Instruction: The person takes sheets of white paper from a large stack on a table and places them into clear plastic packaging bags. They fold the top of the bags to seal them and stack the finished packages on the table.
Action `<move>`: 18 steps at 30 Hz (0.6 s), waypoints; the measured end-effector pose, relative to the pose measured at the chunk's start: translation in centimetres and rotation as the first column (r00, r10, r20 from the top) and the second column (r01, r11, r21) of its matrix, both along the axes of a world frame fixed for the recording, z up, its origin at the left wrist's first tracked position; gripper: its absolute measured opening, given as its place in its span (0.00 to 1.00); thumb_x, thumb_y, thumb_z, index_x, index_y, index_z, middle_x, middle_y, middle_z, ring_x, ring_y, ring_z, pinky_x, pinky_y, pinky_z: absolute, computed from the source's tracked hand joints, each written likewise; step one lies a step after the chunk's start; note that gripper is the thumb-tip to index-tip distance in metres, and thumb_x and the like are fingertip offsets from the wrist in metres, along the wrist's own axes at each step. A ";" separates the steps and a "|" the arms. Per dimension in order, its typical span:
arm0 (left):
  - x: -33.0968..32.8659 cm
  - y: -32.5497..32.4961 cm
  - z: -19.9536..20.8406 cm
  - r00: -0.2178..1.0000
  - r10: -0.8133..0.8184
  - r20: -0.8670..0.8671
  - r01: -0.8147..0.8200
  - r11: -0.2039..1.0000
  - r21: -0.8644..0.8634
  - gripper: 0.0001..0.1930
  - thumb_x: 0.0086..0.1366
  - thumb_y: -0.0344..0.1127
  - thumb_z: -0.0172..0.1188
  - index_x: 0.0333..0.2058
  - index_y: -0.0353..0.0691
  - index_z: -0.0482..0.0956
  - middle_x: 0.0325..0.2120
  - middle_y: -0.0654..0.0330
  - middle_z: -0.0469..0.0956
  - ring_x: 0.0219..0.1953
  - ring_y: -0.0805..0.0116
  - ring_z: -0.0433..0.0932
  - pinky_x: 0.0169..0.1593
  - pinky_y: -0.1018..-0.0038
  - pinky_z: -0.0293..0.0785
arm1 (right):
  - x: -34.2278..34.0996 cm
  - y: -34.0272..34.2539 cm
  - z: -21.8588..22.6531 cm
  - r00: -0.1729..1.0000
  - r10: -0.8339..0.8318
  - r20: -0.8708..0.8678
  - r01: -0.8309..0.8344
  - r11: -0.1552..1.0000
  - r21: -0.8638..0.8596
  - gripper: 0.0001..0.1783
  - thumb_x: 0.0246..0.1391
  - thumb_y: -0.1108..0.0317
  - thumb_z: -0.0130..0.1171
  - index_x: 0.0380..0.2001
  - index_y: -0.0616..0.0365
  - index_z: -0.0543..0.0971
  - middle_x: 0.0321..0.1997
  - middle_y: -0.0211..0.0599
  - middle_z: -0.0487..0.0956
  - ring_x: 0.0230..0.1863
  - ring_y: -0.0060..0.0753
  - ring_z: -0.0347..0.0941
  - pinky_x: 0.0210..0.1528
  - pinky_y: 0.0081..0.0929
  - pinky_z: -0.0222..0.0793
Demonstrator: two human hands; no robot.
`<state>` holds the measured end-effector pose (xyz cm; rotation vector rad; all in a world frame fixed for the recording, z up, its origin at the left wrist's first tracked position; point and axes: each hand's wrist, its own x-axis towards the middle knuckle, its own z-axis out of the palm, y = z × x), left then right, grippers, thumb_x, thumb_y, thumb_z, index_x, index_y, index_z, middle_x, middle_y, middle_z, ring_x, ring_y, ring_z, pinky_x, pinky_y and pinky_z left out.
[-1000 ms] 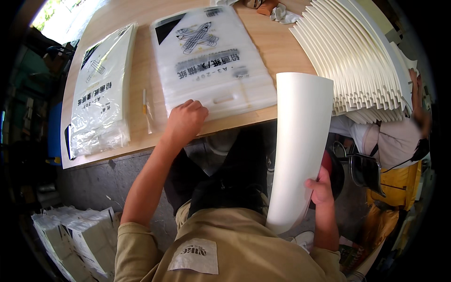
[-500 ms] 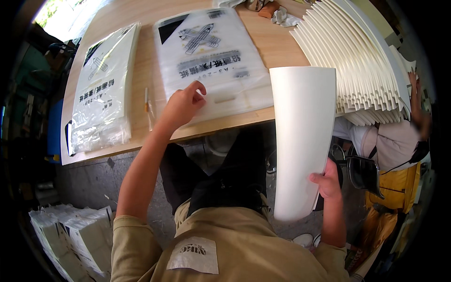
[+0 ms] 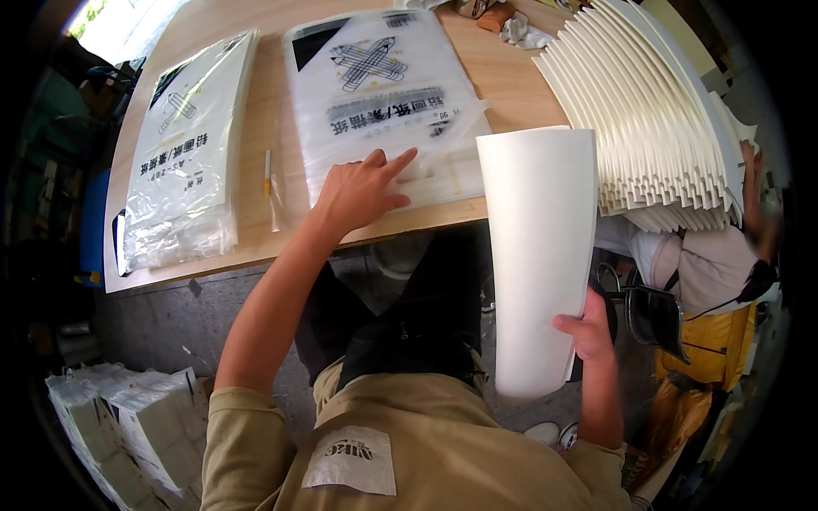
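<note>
My right hand (image 3: 590, 328) grips a curved sheaf of white paper (image 3: 538, 255) by its lower right edge, thumb on the front face. The sheaf stands upright in front of the table's edge, its top overlapping the tabletop. My left hand (image 3: 362, 192) is over the near part of a stack of clear printed plastic bags (image 3: 388, 102), index finger stretched out and thumb apart. The top bag is wrinkled near those fingers; whether they press on it I cannot tell. Left of the bags lies a pile of paper packs in printed plastic (image 3: 187, 145).
A cigarette (image 3: 267, 175) lies beside a clear plastic strip on the wooden table (image 3: 273, 85). Fanned white paper sheaves (image 3: 656, 111) fill the right side. Beyond them sits another person (image 3: 716, 264). Stacked white packages (image 3: 128, 417) stand on the floor, lower left; a black chair part (image 3: 654, 315) is at right.
My left hand has moved right across the bags, and its curled fingers have stretched out. The top bag has wrinkled and shifted. The paper sheaf has shifted slightly left in my right hand.
</note>
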<state>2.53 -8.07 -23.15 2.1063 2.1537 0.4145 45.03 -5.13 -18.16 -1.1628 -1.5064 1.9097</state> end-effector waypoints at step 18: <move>-0.5 2.8 -0.6 0.985 0.018 0.173 -0.004 0.997 -0.083 0.28 0.59 0.48 0.69 0.58 0.53 0.77 0.36 0.55 0.81 0.36 0.53 0.81 0.40 0.61 0.77 | -2.1 -0.8 -1.3 0.974 0.120 0.194 -0.149 0.978 0.143 0.27 0.47 0.77 0.73 0.52 0.66 0.77 0.47 0.37 0.83 0.48 0.27 0.79 0.52 0.29 0.75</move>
